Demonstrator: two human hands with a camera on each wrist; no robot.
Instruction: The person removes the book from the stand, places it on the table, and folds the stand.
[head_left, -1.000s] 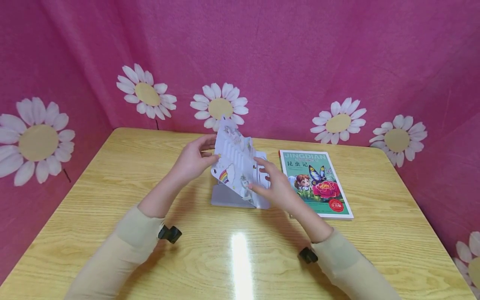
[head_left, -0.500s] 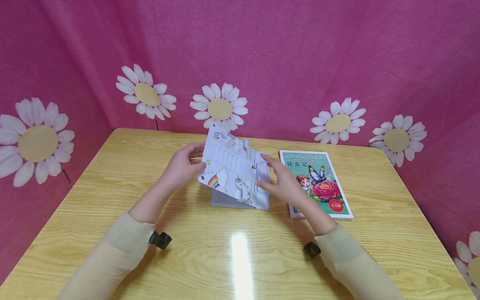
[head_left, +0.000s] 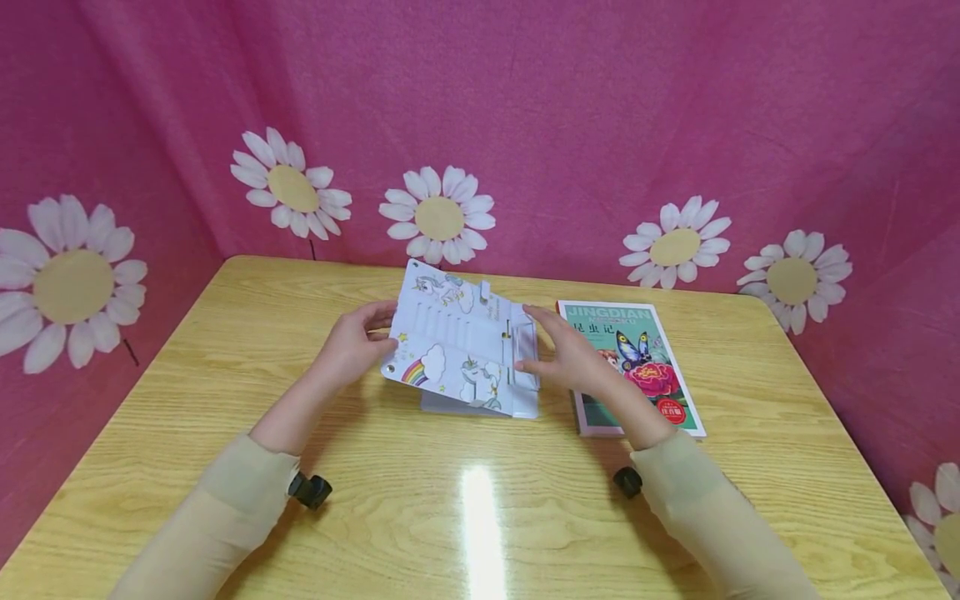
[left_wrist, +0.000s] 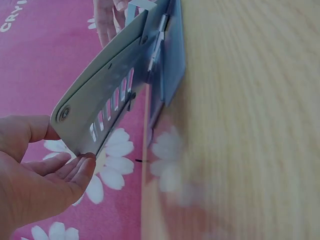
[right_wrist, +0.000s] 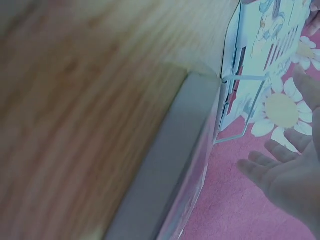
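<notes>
A white metal book stand (head_left: 442, 333) printed with unicorns and a rainbow stands on the table, its slotted panel leaning back over a flat base. My left hand (head_left: 351, 343) pinches the panel's left edge; in the left wrist view, the thumb and fingers (left_wrist: 77, 175) meet round the corner of the stand (left_wrist: 107, 85), its plain rear side showing. Beside the stand's right end is my right hand (head_left: 573, 354), fingers spread. The right wrist view has this hand (right_wrist: 295, 172) loosely extended and holding nothing, near a thin bent bracket (right_wrist: 250, 107) that juts from the stand.
A picture book (head_left: 648, 354) with a butterfly cover lies flat right of the stand, partly under my right forearm in the head view. Its edge (right_wrist: 160, 155) fills the middle of the right wrist view. A pink flowered curtain (head_left: 540, 142) hangs behind the wooden table (head_left: 405, 508).
My left hand has moved left and down with the panel's edge, so the panel leans lower and faces up more. My right hand has drawn slightly right, off the panel.
</notes>
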